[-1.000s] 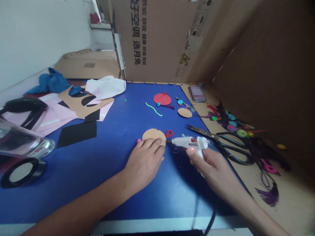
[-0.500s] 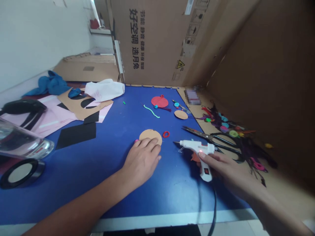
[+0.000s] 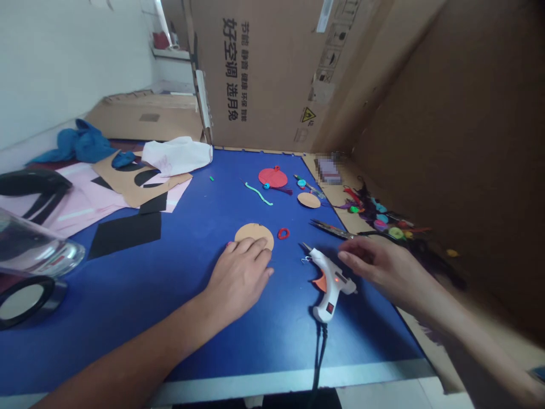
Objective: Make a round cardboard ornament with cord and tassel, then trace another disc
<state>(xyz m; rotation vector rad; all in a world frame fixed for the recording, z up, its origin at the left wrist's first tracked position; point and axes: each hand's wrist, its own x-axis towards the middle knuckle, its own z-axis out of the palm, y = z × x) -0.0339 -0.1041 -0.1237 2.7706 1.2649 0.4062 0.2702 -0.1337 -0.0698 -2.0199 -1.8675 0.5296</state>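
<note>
My left hand (image 3: 239, 272) lies palm down on the lower part of a tan cardboard disc (image 3: 252, 230), its fingers stretched flat over it. A bit of pink shows by the index finger; what it is I cannot make out. My right hand (image 3: 385, 264) hovers open and empty over the handle end of the scissors (image 3: 332, 228), thumb apart from the fingers. Just left of that hand, a white glue gun (image 3: 330, 284) lies on its side, its small light glowing and its nozzle pointing away. A small red ring (image 3: 283, 233) sits right of the disc.
Farther back on the blue table (image 3: 204, 335) are a red disc (image 3: 273, 178), a green strip (image 3: 258, 194) and another tan disc (image 3: 309, 200). Colourful tassels (image 3: 383, 218) line the right. Black card (image 3: 125, 234) and a clear glass (image 3: 34, 241) are left. Cardboard walls (image 3: 264, 74) enclose the back and right.
My right hand has set the glue gun down on the table, let go of it and drawn back to the right. My left hand stays on the tan disc.
</note>
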